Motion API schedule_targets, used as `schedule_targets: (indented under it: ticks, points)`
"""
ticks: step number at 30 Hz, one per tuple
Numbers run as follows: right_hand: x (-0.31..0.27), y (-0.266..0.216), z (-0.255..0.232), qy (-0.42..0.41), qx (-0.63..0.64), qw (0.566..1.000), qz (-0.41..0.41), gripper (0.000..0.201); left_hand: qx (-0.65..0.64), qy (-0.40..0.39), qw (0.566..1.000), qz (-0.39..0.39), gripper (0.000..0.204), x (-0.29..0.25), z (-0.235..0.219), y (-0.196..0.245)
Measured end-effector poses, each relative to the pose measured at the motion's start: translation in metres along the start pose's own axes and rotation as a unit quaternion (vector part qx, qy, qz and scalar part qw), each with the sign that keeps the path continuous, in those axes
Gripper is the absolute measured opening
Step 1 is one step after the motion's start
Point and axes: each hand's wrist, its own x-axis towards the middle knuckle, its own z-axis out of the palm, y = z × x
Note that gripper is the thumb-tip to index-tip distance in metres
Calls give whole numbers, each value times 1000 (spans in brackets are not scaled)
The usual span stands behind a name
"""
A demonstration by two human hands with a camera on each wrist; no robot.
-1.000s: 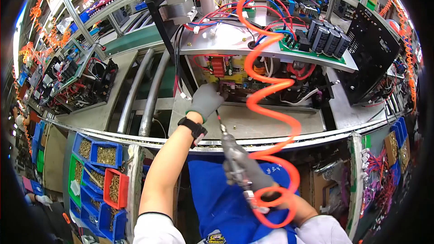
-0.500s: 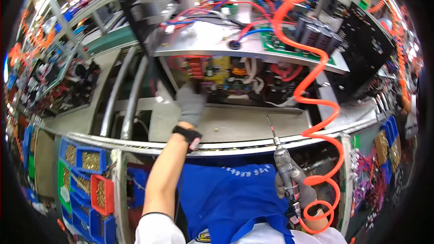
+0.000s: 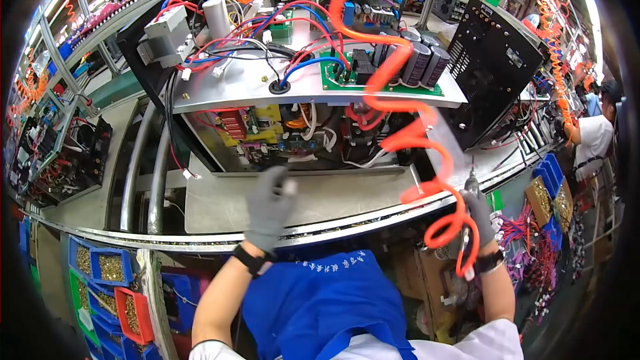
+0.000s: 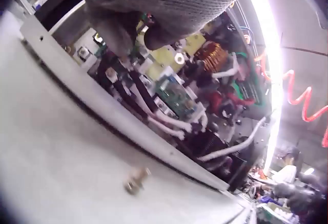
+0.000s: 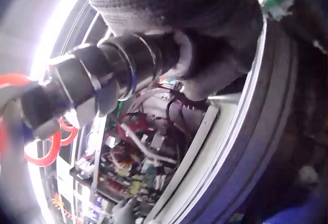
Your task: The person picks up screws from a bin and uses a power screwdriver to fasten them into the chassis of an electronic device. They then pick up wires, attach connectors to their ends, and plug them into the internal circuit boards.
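Note:
My gloved left hand (image 3: 268, 208) is over the bare metal plate (image 3: 207, 203) in front of an electronics chassis (image 3: 287, 137). Its fingers are loosely bent in the left wrist view, where the glove (image 4: 164, 6) fills the top and no held thing is visible. A small brass-coloured screw (image 4: 135, 181) lies on the pale surface below the chassis edge. At the right, my gloved right hand (image 3: 480, 215) grips a power screwdriver (image 3: 472, 181), its bit pointing up and away. The right wrist view shows the metal tool body (image 5: 97, 78) under the glove (image 5: 174, 9).
An orange coiled hose (image 3: 393, 60) hangs across the chassis. Above it, a metal shelf (image 3: 227, 87) carries wires and capacitors (image 3: 417, 63). Bins of screws (image 3: 110, 267) stand lower left, metal rollers (image 3: 157, 180) left, and coloured wire bundles (image 3: 533, 240) lower right. Another person (image 3: 593, 137) is at far right.
My left hand has drawn back out of the chassis opening to over the plate. The right hand has carried the screwdriver to the right, away from the chassis. The head view has shifted.

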Motion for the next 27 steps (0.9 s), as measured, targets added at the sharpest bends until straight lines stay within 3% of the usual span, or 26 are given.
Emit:
schedule_targets:
  ticks: [3,4,7,8,9,12,13,14,15,17,19,21,23,24,26,27]
  points:
    - [54,1,-33,106,-122,987,0,11,-76,-101,986,110,39,8,29,62]
    - [57,-8,-25,109,-80,991,20,12,-110,-100,981,122,42,16,46,76]
    - [88,-13,-35,177,-225,958,19,23,-151,-121,973,128,48,46,88,111]
    - [131,19,-75,238,-281,929,-27,34,-157,-191,962,115,48,60,94,122]
    - [140,13,-83,210,-351,912,-31,37,-162,-261,946,101,48,72,98,134]
    - [168,22,-98,150,-510,847,-15,52,-19,-257,948,185,36,82,99,162]
    - [165,23,-93,160,-575,798,-80,57,35,-251,945,207,32,82,95,163]
    - [162,19,-86,143,-597,788,-46,63,155,-294,930,158,29,84,82,171]
    - [157,9,-78,126,-618,776,-12,69,133,-253,942,177,31,79,79,160]
    - [115,-28,-27,176,-671,720,14,72,-31,-92,969,229,31,64,72,134]
    - [83,-29,-6,229,-591,705,-318,58,-42,-76,966,243,31,51,50,130]
    - [18,-57,60,176,-384,805,-417,57,-67,-80,967,232,29,33,40,123]
    - [-32,-38,89,87,-381,775,-496,50,-119,-47,963,236,31,22,35,114]
    - [-44,-32,119,-56,-383,748,-539,46,-122,-72,969,200,29,18,27,113]
    - [-55,-22,187,-191,-354,731,-551,40,-159,-38,974,158,28,16,20,109]
    - [-46,-13,216,-186,-332,757,-531,38,-177,-19,974,137,28,16,17,106]
